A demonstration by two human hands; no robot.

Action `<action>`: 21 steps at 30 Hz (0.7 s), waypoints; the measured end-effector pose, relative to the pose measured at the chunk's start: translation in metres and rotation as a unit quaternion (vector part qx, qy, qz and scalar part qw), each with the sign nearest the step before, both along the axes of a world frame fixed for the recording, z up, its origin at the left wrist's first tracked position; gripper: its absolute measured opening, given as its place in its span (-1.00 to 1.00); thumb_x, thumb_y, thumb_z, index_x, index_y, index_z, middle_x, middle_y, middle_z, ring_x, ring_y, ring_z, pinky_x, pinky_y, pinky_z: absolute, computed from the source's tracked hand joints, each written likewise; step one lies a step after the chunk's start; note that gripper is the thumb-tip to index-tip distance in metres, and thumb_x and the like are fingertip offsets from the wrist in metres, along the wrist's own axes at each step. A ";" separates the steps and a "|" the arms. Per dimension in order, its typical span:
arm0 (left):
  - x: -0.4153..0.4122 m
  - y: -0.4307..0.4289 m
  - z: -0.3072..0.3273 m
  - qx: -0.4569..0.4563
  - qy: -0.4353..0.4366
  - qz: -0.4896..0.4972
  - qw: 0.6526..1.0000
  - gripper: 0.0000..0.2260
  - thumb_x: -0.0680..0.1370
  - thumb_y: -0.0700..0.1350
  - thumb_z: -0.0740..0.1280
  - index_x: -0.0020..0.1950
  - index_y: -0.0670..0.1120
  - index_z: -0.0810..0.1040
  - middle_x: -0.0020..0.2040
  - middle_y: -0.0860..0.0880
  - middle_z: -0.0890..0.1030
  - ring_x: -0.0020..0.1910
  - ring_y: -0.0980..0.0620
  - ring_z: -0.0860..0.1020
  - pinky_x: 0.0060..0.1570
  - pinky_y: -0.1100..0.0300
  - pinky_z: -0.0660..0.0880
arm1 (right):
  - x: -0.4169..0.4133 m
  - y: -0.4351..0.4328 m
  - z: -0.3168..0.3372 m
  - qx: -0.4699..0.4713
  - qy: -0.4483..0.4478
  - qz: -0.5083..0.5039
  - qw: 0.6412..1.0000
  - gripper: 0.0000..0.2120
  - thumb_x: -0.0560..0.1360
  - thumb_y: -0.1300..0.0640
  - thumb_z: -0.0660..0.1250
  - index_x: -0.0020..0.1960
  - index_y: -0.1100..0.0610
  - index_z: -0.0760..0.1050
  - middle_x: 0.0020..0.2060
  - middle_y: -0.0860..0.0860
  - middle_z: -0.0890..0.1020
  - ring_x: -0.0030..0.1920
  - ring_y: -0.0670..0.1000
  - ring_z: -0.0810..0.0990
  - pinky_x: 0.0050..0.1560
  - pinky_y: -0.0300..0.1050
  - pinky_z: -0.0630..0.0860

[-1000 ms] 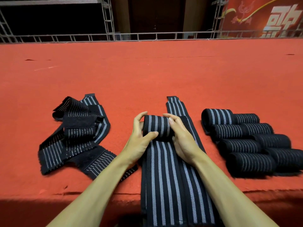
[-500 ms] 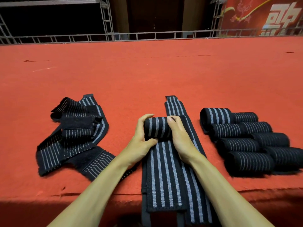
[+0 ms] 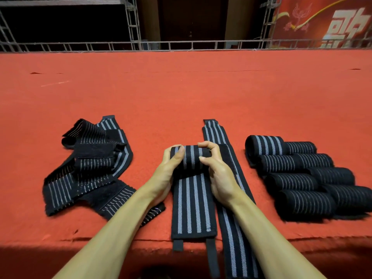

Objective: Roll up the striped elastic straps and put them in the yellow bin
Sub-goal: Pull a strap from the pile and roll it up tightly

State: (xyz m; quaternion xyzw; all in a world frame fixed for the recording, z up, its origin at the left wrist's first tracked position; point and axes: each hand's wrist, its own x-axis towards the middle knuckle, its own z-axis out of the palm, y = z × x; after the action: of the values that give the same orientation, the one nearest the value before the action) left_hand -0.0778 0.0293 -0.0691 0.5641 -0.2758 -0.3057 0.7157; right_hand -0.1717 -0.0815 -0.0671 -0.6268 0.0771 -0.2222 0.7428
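Observation:
A black strap with grey stripes [image 3: 191, 206] lies lengthwise on the red carpeted platform, its far end wound into a thick roll [image 3: 191, 158]. My left hand [image 3: 169, 170] grips the roll's left end, thumb on top. My right hand [image 3: 217, 170] grips its right end with curled fingers. The strap's loose tail with two thin black tabs reaches the platform's near edge. A second flat striped strap [image 3: 225, 146] lies beside it to the right, partly under my right arm. No yellow bin is in view.
Several rolled straps [image 3: 302, 174] lie in rows at the right. A tangled heap of unrolled straps [image 3: 88, 168] lies at the left. Open red carpet [image 3: 181, 87] stretches far ahead to a metal truss railing [image 3: 181, 45]. The platform's front edge [image 3: 60, 242] runs below my forearms.
The roll has grown thicker and the strap's loose tail has been drawn up onto the platform, its end now at the front edge. Both hands have turned over the roll.

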 end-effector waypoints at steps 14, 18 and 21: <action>0.009 0.010 -0.010 -0.032 -0.075 0.019 0.996 -0.38 0.32 -0.20 0.55 0.30 -0.07 0.35 0.04 -0.07 0.60 -0.02 0.07 0.61 -0.08 0.24 0.55 | 0.011 0.003 -0.007 -0.142 0.098 -0.105 0.979 -0.28 0.43 -0.47 0.05 0.44 -0.07 0.24 0.41 -0.06 0.36 0.39 -0.11 0.35 0.45 0.00 0.27; 0.006 0.016 -0.008 -0.039 -0.140 0.038 0.989 -0.39 0.29 -0.31 0.52 0.24 0.01 0.40 0.06 0.00 0.60 0.04 0.04 0.59 0.01 0.19 0.53 | 0.011 0.006 -0.007 -0.149 0.092 -0.097 0.980 -0.25 0.37 -0.49 0.09 0.40 -0.05 0.28 0.31 -0.10 0.48 0.33 -0.13 0.44 0.40 0.02 0.34; 0.002 0.017 -0.003 -0.018 -0.203 0.051 0.978 -0.40 0.30 -0.44 0.51 0.20 0.04 0.46 0.07 0.08 0.62 0.06 0.07 0.60 0.02 0.23 0.53 | 0.011 0.005 -0.008 -0.139 0.089 -0.101 0.981 -0.29 0.33 -0.51 0.15 0.31 -0.08 0.33 0.21 -0.06 0.57 0.24 -0.07 0.53 0.33 0.08 0.42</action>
State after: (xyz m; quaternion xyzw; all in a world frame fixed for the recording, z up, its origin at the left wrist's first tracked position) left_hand -0.0755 0.0462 -0.0719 0.6149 -0.3915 -0.1434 0.6694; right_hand -0.1607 -0.0765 -0.0749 -0.7304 0.1741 -0.2483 0.6121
